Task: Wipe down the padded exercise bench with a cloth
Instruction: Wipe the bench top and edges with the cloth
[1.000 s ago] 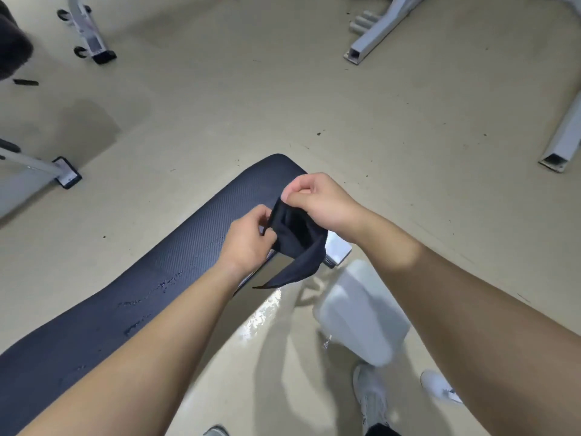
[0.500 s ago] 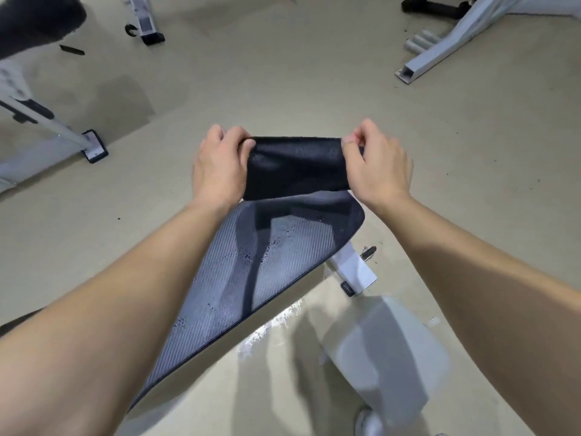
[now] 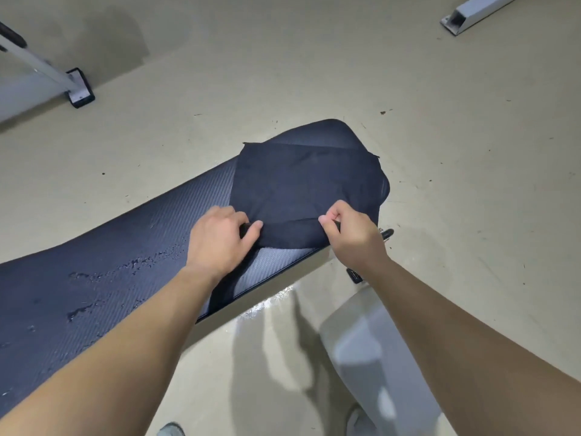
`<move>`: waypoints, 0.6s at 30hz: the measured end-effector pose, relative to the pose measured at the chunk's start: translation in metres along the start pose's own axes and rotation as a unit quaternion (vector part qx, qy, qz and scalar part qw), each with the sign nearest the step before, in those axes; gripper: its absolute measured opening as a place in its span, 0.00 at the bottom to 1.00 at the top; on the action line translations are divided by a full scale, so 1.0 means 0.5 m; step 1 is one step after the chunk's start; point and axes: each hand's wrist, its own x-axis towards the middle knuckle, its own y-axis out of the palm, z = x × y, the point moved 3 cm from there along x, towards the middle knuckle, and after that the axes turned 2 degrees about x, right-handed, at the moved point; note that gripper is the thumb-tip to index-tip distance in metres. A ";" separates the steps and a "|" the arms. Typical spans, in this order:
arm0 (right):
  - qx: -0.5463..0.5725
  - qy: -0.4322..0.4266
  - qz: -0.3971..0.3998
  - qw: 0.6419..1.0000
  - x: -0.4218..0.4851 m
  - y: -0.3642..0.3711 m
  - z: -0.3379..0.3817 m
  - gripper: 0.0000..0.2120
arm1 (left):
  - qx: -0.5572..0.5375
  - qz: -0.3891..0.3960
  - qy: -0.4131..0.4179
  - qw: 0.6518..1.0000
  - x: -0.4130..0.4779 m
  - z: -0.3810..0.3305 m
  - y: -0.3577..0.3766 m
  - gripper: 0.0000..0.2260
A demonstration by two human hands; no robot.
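A dark navy padded bench (image 3: 103,272) runs from the lower left toward the centre, with water droplets and streaks on its textured top. A dark cloth (image 3: 301,187) lies spread flat over the bench's far end. My left hand (image 3: 220,240) pinches the cloth's near left corner, and my right hand (image 3: 349,237) pinches the near right corner. Both hands rest at the bench's near edge.
Beige floor surrounds the bench, with a wet shine (image 3: 276,300) below its edge. A grey frame foot (image 3: 78,92) stands at upper left and a white metal tube (image 3: 471,14) at upper right. My grey trouser leg (image 3: 371,357) and shoe (image 3: 171,429) are below.
The cloth, bunched between my hands a second ago, was stretched out in the air and now lies spread flat on the bench's far end, both hands lowered with it.
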 end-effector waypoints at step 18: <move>-0.310 -0.040 0.001 0.950 0.229 0.112 0.043 0.31 | 0.024 0.100 0.161 0.982 0.248 -0.028 0.116 0.30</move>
